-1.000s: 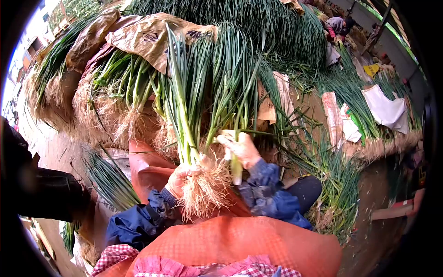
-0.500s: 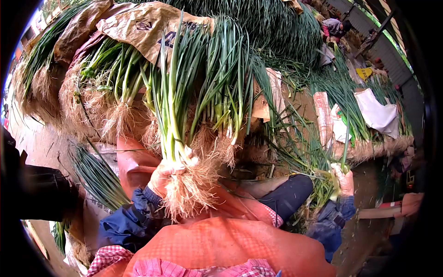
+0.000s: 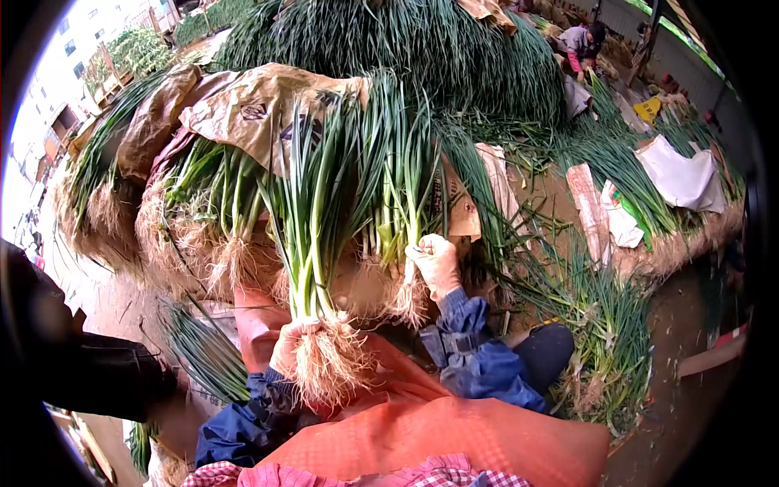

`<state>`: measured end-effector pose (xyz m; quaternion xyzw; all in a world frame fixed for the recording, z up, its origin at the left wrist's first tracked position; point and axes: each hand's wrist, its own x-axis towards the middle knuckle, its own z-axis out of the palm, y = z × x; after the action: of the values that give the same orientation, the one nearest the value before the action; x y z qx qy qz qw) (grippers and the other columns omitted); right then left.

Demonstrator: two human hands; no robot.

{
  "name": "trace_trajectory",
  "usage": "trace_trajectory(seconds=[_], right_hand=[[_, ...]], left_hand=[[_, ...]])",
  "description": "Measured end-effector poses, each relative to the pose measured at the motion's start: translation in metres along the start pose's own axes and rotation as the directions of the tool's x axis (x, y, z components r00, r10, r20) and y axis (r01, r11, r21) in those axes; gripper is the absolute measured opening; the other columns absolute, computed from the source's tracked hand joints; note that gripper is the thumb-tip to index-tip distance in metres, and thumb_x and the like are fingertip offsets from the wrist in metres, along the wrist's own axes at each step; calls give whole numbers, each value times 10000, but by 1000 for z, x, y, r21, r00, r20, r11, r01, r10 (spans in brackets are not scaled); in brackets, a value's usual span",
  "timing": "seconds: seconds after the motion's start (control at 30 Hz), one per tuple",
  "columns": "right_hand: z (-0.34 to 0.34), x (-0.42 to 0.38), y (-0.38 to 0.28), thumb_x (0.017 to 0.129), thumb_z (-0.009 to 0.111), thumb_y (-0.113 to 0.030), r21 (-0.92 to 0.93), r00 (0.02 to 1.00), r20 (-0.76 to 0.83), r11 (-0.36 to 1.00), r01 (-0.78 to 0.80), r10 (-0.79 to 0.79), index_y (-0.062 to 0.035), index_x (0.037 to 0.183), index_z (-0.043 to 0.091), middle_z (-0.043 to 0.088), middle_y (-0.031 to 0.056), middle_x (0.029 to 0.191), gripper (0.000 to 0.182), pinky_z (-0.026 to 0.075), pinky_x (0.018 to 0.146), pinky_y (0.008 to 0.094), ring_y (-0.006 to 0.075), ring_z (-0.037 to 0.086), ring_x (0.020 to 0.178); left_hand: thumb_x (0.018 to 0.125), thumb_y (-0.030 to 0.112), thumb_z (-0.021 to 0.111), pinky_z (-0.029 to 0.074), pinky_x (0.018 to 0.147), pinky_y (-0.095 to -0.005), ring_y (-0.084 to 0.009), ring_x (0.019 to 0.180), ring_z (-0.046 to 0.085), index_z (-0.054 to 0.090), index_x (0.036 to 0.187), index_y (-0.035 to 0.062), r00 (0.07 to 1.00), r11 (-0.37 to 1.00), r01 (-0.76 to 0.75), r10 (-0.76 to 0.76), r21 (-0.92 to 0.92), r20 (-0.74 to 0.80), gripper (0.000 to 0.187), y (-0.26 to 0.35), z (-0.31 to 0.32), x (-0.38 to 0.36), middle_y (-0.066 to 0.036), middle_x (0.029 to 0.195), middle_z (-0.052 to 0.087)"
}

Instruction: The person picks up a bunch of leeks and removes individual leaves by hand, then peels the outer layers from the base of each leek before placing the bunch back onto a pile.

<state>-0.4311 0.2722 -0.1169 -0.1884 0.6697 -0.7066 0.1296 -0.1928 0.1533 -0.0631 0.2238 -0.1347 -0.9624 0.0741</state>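
Observation:
My left hand point(image 3: 288, 345) is closed around the lower stalks of a bunch of green onions point(image 3: 312, 252), just above their pale, tangled roots point(image 3: 333, 365). The bunch stands upright before my apron, leaves pointing away from me. To its right, my right hand point(image 3: 438, 264) has its fingers pinched at the white base of green onions point(image 3: 402, 195) in the heap ahead. Roots hang below those fingers. The fingertips partly hide how many stalks are between them.
A brown sack point(image 3: 268, 105) covers part of the near heap. Behind it rises a larger green onion pile point(image 3: 389, 49). Loose stalks and leaves point(image 3: 600, 349) lie on the ground at right. Another person point(image 3: 580, 49) bends over at the far right. An orange apron point(image 3: 422, 438) covers my lap.
My right hand has left the loose stalks at the right and moved left to the near heap. The left hand still holds its bunch. The view has tilted up slightly.

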Motion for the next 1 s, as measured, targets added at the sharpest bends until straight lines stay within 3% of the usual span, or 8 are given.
trace_trajectory(seconds=[0.2,0.3,0.43,0.5,0.57,0.7,0.9,1.0], right_hand=[[28,-50,-54,767,672,-160,-17,829,393,904,-426,398,-18,754,535,527,4,633,198,357,404,200,47,429,469],[41,-32,-7,813,612,-162,-278,951,136,911,305,-277,-11,748,497,473,5,604,201,353,434,247,76,401,485],[23,-70,-49,832,537,-77,-365,949,141,877,314,-282,-32,756,492,466,32,645,99,393,552,227,106,470,612],[40,-65,-40,828,539,-86,828,962,265,498,-258,58,-29,776,508,491,30,747,84,396,564,231,118,466,627],[43,-61,-32,834,524,-97,-113,880,176,879,463,-440,-26,800,515,490,22,727,79,399,575,236,113,459,624],[22,-102,-75,836,504,-120,471,835,510,745,-472,207,2,841,537,529,38,677,126,462,560,257,121,523,570],[13,-61,-24,870,517,-114,625,708,530,348,-698,467,-11,1057,514,567,64,904,213,402,446,228,111,507,587],[45,-55,-19,798,607,-35,321,848,401,814,-484,347,-26,851,591,568,-11,660,56,391,415,210,74,493,502]], left_hand=[[721,35,565,487,772,-339,-194,796,589,524,1021,-37,978,951,64,-120,302,169,311,-10,-20,22,-106,894,602],[722,-9,548,511,649,-301,-179,687,590,512,998,-12,997,878,61,-33,474,-68,279,-21,0,18,-77,795,595],[715,-38,530,514,627,-304,-177,667,586,495,1003,-6,991,883,60,4,465,-136,292,-28,-6,25,-80,759,576],[702,-30,531,498,599,-294,-174,655,574,504,975,-11,988,869,21,57,495,-142,275,-37,10,27,-73,764,571],[701,-21,534,499,602,-294,-171,664,575,513,962,-21,982,813,-15,121,583,-143,262,-39,2,35,-72,783,576],[751,26,503,514,678,-344,-212,711,587,525,917,-31,988,919,3,59,395,-143,177,-24,-1,34,-104,797,580],[745,70,521,512,705,-364,-232,719,594,532,943,-32,982,943,175,-148,284,-116,223,-19,8,18,-113,791,582],[734,16,523,510,694,-358,-226,687,593,541,883,-23,988,956,65,-21,286,-155,155,-25,-2,20,-102,746,584]])
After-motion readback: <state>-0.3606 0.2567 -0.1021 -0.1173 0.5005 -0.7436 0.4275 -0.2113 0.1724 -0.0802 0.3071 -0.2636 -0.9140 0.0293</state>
